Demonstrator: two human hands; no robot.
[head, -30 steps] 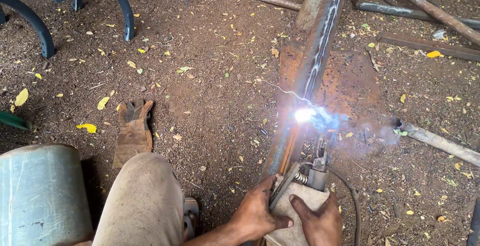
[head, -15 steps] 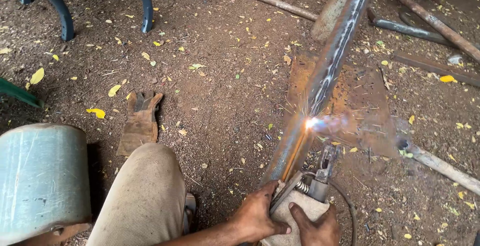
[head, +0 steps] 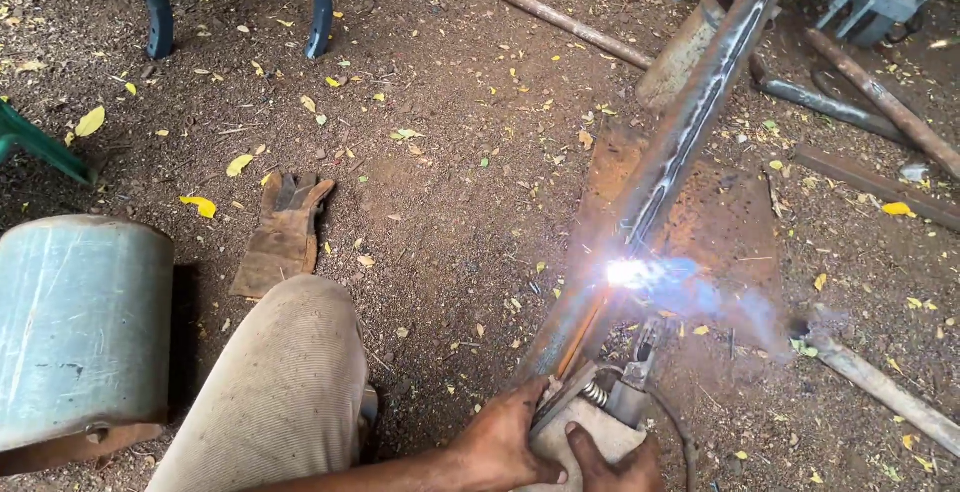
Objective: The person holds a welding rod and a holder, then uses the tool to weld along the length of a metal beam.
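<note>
A long rusty steel bar (head: 690, 122) lies slanted across the dirt, a weld seam running along its top. A bright white arc (head: 627, 273) burns on it, with bluish smoke drifting right. My left hand (head: 503, 442) rests against the bar's near end. My right hand (head: 612, 462), at the bottom edge, grips a cloth-wrapped electrode holder (head: 625, 402) whose rod reaches up to the arc. A rusty flat plate (head: 730, 232) lies under the bar.
A worn leather glove (head: 285, 232) lies on the soil left of my knee (head: 280, 382). A grey metal drum (head: 80, 322) stands at the left. Blue curved metal legs (head: 320, 2) are at top left, pipes and scrap bars (head: 880, 82) at right.
The view has shifted, so the bar and arc sit lower and more to the right in the picture. Both hands keep their hold while the arc burns on the seam.
</note>
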